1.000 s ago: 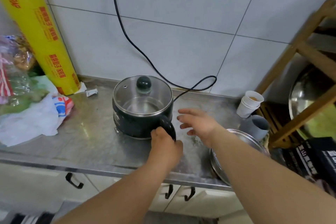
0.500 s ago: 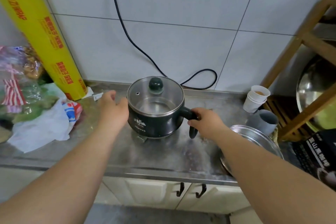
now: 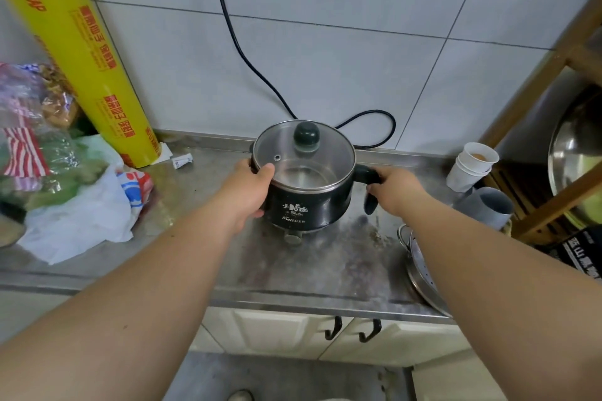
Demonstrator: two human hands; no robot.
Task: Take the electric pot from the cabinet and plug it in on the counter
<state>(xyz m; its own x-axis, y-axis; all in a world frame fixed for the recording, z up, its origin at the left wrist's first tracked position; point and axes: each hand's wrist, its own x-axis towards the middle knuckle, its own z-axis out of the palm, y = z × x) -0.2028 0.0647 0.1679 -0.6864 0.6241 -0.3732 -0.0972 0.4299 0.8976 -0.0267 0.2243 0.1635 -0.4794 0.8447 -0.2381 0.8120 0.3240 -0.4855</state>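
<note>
Electric pot (image 3: 309, 202) upright on the steel counter (image 3: 202, 238), near the back wall, glass lid (image 3: 301, 156) on. My left hand (image 3: 247, 192) grips the pot's left side, thumb curled over the lid rim. My right hand (image 3: 395, 190) wraps the black side handle (image 3: 366, 174), fingers curled round it. Black power cord (image 3: 247, 62) hangs down the tiled wall and loops behind the pot. Yellow cling wrap roll (image 3: 84, 58) leans at left beside plastic bags (image 3: 75, 215). Stacked paper cups (image 3: 472, 166) to the right.
</note>
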